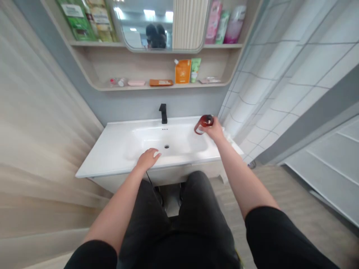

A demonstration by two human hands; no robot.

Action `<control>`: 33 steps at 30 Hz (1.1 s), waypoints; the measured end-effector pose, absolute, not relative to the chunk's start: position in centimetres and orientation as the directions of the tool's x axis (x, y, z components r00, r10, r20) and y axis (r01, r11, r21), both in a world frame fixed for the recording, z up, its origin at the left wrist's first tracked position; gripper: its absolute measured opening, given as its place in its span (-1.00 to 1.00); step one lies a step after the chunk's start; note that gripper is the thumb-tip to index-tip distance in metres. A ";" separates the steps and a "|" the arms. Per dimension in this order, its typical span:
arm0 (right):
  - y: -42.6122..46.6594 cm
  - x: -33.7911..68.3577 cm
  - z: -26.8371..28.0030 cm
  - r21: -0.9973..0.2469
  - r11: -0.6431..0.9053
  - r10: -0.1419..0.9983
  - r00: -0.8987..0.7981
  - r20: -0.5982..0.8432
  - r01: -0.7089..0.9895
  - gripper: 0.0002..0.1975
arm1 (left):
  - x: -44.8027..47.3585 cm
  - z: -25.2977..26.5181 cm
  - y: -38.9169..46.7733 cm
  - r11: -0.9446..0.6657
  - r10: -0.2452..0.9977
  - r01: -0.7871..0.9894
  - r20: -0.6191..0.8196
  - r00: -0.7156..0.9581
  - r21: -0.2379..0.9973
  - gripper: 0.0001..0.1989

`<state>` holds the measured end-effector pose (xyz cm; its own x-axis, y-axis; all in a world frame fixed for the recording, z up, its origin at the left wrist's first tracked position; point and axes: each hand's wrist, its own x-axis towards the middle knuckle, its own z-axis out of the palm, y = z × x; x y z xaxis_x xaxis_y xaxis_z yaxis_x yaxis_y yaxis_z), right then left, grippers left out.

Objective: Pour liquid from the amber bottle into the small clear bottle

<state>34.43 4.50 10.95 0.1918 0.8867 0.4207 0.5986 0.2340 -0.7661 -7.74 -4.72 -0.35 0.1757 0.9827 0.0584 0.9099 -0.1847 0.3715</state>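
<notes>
My right hand (pixel 214 130) grips a reddish-brown bottle (pixel 199 124) with a dark cap, held tilted over the right end of the white sink (pixel 182 139). A pale label shows partly beside my fingers. My left hand (pixel 147 158) hovers over the sink's front rim, left of the drain (pixel 166 147), with its thumb and fingers apart and nothing in it. Behind the basin stands a black faucet (pixel 163 113).
A wall cabinet with a mirror (pixel 134 31) hangs above. On its lower shelf are an orange pouch (pixel 183 71), a green tube (pixel 195 70) and a pink bar-shaped item (pixel 136 83). Tall bottles stand on both sides of the mirror. A curtain (pixel 33 112) hangs at left.
</notes>
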 end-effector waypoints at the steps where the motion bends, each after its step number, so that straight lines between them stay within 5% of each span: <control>1: 5.8 36.1 12.0 -0.749 0.180 0.877 0.240 0.416 0.638 -0.15 | -7.6 -0.3 -4.7 -0.173 0.984 0.912 0.033 0.173 0.372 -0.44; 5: 10.7 40.8 14.0 -0.639 0.028 0.861 0.306 0.405 0.768 -0.20 | -6.9 0.2 -4.5 -0.093 0.992 0.940 -0.047 0.115 0.329 -0.35; 11: 15.0 42.9 13.0 -0.418 -0.287 0.913 0.378 0.151 0.862 -0.20 | -6.7 0.3 -4.6 -0.040 0.996 0.949 -0.060 0.062 0.314 -0.39; 18: 16.1 43.3 11.3 -0.341 -0.355 0.929 0.370 -0.023 0.870 -0.15 | -6.5 0.6 -4.6 -0.017 0.996 0.948 -0.073 0.043 0.317 -0.43; 23: 14.5 43.8 13.1 -0.401 -0.344 0.902 0.418 0.110 0.849 -0.01 | -6.5 0.7 -4.7 -0.005 0.995 0.957 -0.091 0.033 0.290 -0.40; 27: 9.8 45.9 13.7 -0.541 -0.195 0.808 0.447 0.384 0.818 -0.30 | -6.5 0.8 -4.6 -0.007 0.994 0.961 -0.102 0.037 0.278 -0.40; 30: 4.7 47.7 11.3 -0.624 -0.096 0.762 0.461 0.455 0.775 -0.47 | -6.6 0.9 -4.7 -0.007 0.994 0.959 -0.101 0.037 0.283 -0.40; 33: 0.4 48.0 7.4 -0.727 -0.112 0.736 0.548 0.397 0.678 -0.20 | -6.6 1.0 -4.7 0.002 0.993 0.961 -0.112 0.030 0.275 -0.40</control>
